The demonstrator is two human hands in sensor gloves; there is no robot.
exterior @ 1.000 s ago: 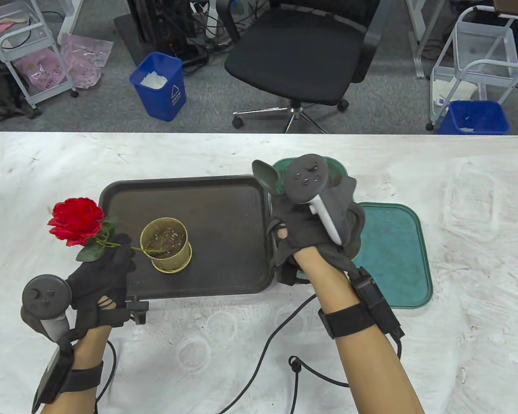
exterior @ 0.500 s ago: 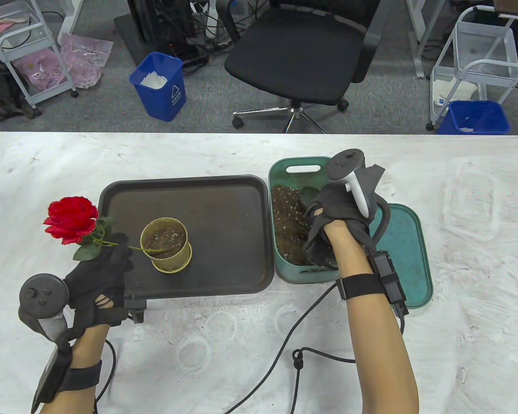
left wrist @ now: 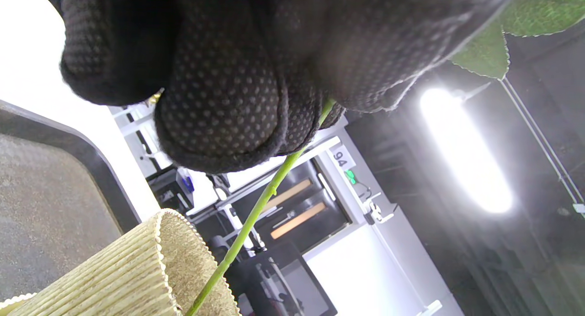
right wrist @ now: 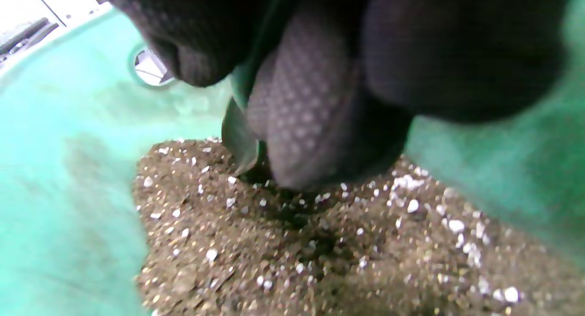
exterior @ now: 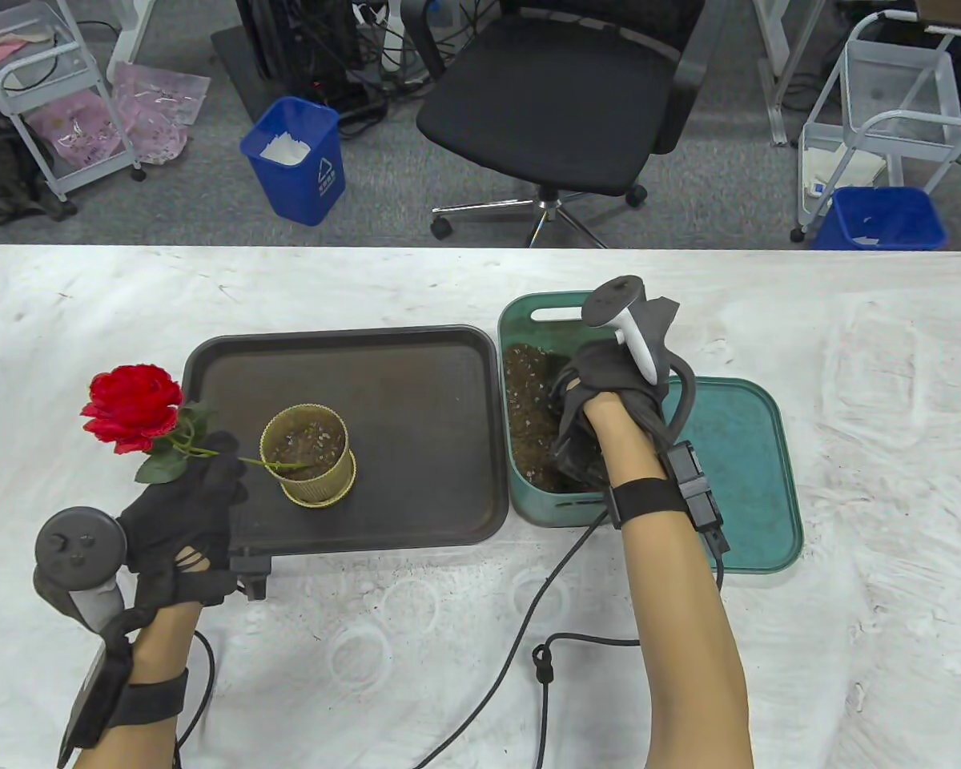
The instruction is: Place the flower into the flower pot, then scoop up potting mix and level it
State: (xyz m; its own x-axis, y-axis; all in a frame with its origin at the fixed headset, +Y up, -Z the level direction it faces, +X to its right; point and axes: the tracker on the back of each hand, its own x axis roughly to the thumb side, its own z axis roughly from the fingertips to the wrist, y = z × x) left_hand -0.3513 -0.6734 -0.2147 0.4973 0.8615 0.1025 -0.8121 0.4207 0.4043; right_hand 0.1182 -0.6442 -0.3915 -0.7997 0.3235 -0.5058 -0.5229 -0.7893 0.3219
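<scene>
1. Under my right hand (exterior: 609, 384) lies the potting mix (exterior: 528, 408) in the green tub (exterior: 520, 312); my fingers (right wrist: 301, 110) curl round a green scoop (right wrist: 240, 138), its tip touching the mix.
2. My left hand (exterior: 184, 513) pinches the stem (left wrist: 256, 211) of the red rose (exterior: 132, 404); the stem end reaches into the ribbed yellow flower pot (exterior: 308, 452).
3. Just right of my left hand, the pot stands on the dark tray (exterior: 416, 384).

flower (exterior: 132, 407): showing red petals, green stem
flower pot (exterior: 308, 455): showing ribbed yellowish-tan
potting mix (right wrist: 320, 243): showing brown, white-flecked
tub (exterior: 520, 316): showing teal
tray (exterior: 416, 416): showing dark brown
gloves (exterior: 188, 521): showing black, dotted
</scene>
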